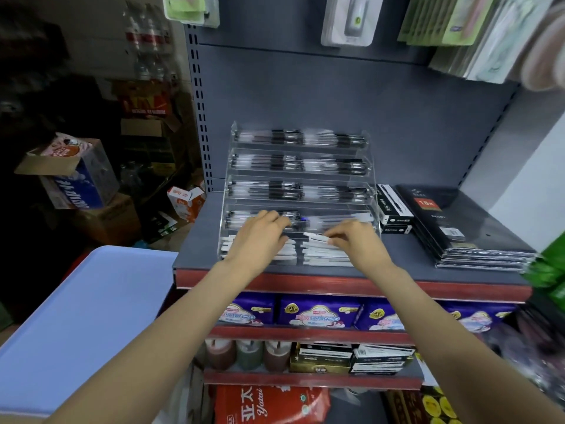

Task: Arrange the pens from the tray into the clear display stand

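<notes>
A clear tiered display stand (371, 179) sits on the grey shelf, its upper tiers filled with black pens (284, 137). The lowest tier holds white pens (318, 255) lying sideways. My left hand (263, 232) rests on the left group of white pens, fingers bent over the black pens of the tier above. My right hand (351, 237) pinches the end of a white pen (315, 237) at the top of the right group. The blue tray (76, 316) lies at the lower left with no pens visible on it.
Black pen boxes (393, 208) and a stack of black notebooks (464, 228) lie right of the stand. Packaged goods fill the shelves below. Cardboard boxes (76, 175) crowd the floor at left. Blister packs (348, 19) hang above.
</notes>
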A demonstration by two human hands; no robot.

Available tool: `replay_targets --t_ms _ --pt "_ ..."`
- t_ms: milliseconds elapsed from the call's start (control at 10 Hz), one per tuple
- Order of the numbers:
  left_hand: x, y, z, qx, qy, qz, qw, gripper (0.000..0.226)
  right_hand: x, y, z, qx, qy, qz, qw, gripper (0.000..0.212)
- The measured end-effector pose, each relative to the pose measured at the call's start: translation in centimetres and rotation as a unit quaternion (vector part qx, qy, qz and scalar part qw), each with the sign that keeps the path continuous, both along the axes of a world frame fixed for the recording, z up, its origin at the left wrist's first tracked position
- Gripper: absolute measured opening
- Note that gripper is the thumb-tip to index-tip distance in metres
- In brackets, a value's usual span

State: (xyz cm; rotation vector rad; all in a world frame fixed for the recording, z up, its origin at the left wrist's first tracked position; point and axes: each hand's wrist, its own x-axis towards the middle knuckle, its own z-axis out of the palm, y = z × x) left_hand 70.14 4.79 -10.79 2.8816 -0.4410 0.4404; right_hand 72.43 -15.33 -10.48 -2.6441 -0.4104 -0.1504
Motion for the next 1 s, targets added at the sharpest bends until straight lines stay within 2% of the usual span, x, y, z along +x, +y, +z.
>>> replay_targets --t_ms 200,300,500,800,1000 --pt "1.1 -3.3 -1.1 -0.019 0.078 -0.070 0.994 0.036 0.4 -0.9 -0.8 -0.046 -0.003 0.012 0.999 0.024" --pt "1.2 -4.0 -2.0 -0.031 0.107 -0.069 0.991 0.034 0.5 -1.5 -1.4 -0.048 -0.010 0.018 0.999 0.028" --pt "0.9 -4.1 -2.2 -0.028 0.091 -0.059 0.994 0.035 0.2 -3.6 -2.1 -0.025 -0.030 -0.039 0.998 0.021" --pt "0.6 -4.7 -1.8 0.008 0.101 -0.039 0.994 0.035 0.3 -3.6 -2.2 -0.039 -0.010 -0.041 0.998 0.024" --pt "0.6 -4.8 -1.2 -0.028 0.121 -0.021 0.992 0.035 0.4 -3.8 -2.0 -0.023 -0.009 -0.043 0.999 0.023"
